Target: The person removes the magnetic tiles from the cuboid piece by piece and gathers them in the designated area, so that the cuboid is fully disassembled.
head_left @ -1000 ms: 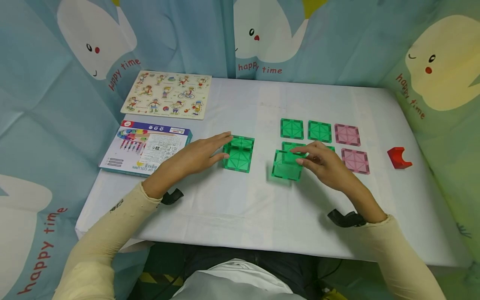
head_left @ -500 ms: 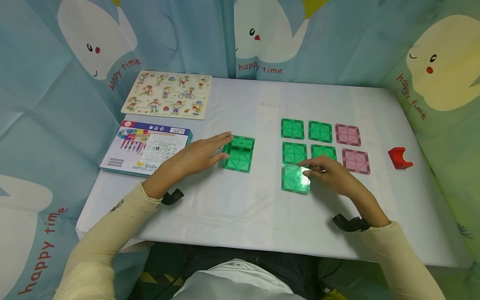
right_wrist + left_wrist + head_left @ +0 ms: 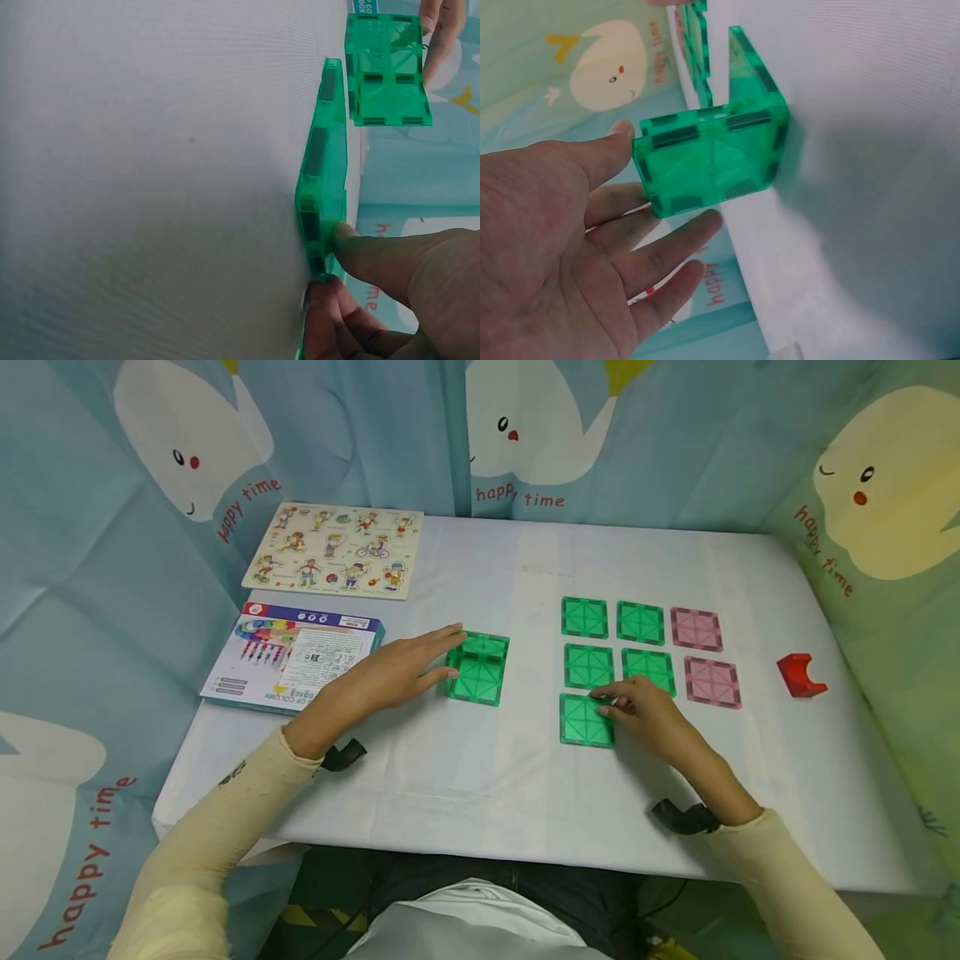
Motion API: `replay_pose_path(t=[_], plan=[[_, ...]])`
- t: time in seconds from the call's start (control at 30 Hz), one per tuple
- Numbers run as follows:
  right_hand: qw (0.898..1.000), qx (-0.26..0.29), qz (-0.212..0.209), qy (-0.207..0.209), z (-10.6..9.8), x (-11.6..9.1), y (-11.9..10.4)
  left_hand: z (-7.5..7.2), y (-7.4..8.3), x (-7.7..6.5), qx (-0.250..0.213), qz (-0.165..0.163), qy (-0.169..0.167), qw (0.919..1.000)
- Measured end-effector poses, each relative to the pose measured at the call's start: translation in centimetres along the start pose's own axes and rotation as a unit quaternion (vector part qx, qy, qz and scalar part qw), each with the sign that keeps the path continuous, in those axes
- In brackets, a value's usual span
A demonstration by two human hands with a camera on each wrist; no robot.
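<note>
In the head view, a structure of joined green magnetic tiles point(image 3: 478, 677) stands at table centre. My left hand point(image 3: 401, 670) is at its left side. The left wrist view shows upright tiles point(image 3: 712, 157) meeting at a corner, with the thumb at one edge and spread fingers point(image 3: 664, 259) along another. My right hand point(image 3: 648, 717) pinches the right-hand corner of a green square magnetic tile point(image 3: 585, 722) low over the table. In the right wrist view, the thumb presses on this tile point(image 3: 322, 165) near its end, and curled fingers meet its edge.
Behind the right hand lie several green tiles point(image 3: 585, 617) and two pink tiles point(image 3: 711, 682) in rows. A red notched block point(image 3: 799, 676) stands farther right. A boxed toy point(image 3: 292, 656) and a picture puzzle board point(image 3: 333, 550) lie at the left.
My right hand has brought the green tile nearer to me and lowered it to the table, in front of the tile rows, then slightly left. The left hand has stayed in place.
</note>
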State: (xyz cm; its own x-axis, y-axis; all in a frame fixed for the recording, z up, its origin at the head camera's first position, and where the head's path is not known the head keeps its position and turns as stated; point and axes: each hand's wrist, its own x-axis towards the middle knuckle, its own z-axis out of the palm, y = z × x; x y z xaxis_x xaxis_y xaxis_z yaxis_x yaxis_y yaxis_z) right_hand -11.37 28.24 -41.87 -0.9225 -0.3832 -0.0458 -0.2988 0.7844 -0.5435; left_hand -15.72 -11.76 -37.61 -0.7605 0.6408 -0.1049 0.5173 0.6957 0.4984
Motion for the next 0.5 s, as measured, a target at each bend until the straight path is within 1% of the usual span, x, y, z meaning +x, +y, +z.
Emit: replay_pose_path(t=[0.23,0.37,0.5], plan=[[1.000,-0.020,-0.009,0.002,-0.4,0.4,-1.1,0.0,-0.1,-0.2,-0.002,-0.014,0.002,0.9999],[0.999,-0.024,-0.026,0.009,-0.9,1.6,-2.3,-0.1,0.0,-0.3,-0.003,-0.016,-0.002,0.9999],[0.998,-0.043,-0.045,0.020,-1.1,3.5,-4.1,-0.1,0.1,-0.4,0.000,-0.019,-0.003,0.9998]])
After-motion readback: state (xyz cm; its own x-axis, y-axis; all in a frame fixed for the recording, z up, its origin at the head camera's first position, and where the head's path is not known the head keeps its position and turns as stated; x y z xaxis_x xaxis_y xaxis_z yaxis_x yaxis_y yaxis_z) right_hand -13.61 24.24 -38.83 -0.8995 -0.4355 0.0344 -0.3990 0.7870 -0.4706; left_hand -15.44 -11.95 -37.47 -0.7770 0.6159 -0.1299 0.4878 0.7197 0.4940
